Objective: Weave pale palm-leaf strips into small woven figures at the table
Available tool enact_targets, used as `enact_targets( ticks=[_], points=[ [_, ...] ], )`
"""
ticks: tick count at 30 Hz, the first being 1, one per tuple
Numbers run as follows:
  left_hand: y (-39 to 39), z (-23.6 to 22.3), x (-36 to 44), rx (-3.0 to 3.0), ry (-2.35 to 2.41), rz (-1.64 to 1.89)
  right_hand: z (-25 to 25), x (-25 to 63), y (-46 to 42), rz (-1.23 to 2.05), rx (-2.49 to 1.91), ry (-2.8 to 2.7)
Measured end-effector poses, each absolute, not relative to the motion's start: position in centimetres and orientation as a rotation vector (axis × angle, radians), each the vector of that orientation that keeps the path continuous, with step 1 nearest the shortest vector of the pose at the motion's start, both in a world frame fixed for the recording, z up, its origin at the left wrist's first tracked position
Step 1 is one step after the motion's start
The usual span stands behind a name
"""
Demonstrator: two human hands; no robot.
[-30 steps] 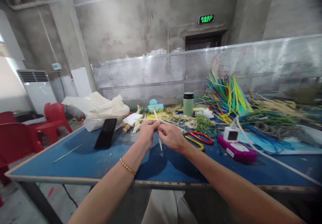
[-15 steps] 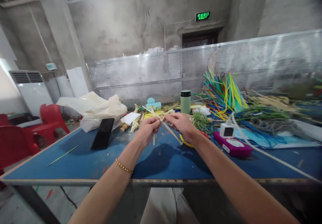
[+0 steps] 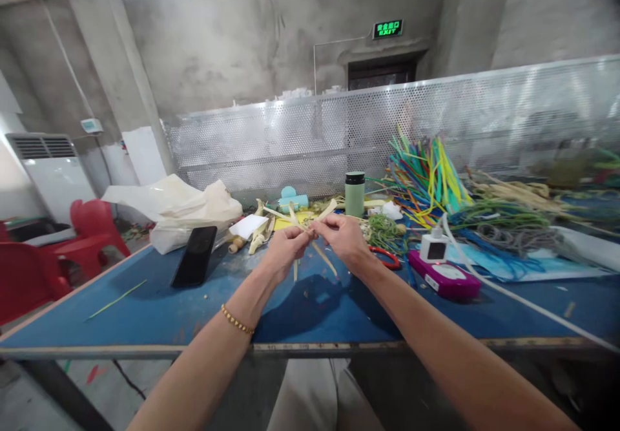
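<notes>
Just above the middle of the table, my left hand [image 3: 287,247] is closed, its thumb and fingers pinching several pale, flat plant-fibre strips [image 3: 323,258] that cross one another. My right hand [image 3: 345,238] pinches the same strips from the other side, its fingertips close to those of the left. Strip ends stick out above both hands and hang below them toward the blue tabletop [image 3: 208,318]. The crossing itself is partly hidden by my fingers. Beyond my right wrist, a red loop [image 3: 385,258], perhaps a scissors handle, lies on the table.
At left lie a black phone [image 3: 194,256] and crumpled cream plastic sheeting [image 3: 194,201]. A green bottle [image 3: 354,195] stands behind my hands. To the right are a magenta box [image 3: 445,274] with a white plug and cable, coloured strips [image 3: 431,176] and green cords [image 3: 504,218].
My fingertips have drawn closer together around the crossing, and the long lower strip end has swung left. A yellow loop near my right wrist is now hidden. The view has shifted slightly.
</notes>
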State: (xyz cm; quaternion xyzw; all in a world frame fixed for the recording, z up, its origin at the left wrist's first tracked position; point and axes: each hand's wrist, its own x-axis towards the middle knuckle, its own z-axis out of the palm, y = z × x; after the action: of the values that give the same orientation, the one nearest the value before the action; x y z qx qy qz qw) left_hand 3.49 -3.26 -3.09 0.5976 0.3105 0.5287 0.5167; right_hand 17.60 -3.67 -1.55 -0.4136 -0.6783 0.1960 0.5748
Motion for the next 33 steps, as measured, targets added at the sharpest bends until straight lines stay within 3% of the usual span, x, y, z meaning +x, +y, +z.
enact_targets(
  ticks=[5, 18, 26, 33],
  points=[
    [-3.08, -3.15, 3.53, 1.475, 0.772, 1.216, -2.07, 17.82, -2.85, 0.308, -1.019, -1.631],
    [-3.34, -2.83, 3.13, 1.554, 0.74, 1.149, -2.13, 17.8, -2.72, 0.423, -1.056, -1.557],
    [-2.72, -3.42, 2.86, 1.802, 0.942, 1.18, -1.74, 18.57, -3.1, 0.035, -1.121, -1.77],
    [-2.74, -3.59, 2.91, 1.857, 0.83, 1.157, -1.7, 18.09, -2.96, 0.059, -1.068, -1.87]
  ],
)
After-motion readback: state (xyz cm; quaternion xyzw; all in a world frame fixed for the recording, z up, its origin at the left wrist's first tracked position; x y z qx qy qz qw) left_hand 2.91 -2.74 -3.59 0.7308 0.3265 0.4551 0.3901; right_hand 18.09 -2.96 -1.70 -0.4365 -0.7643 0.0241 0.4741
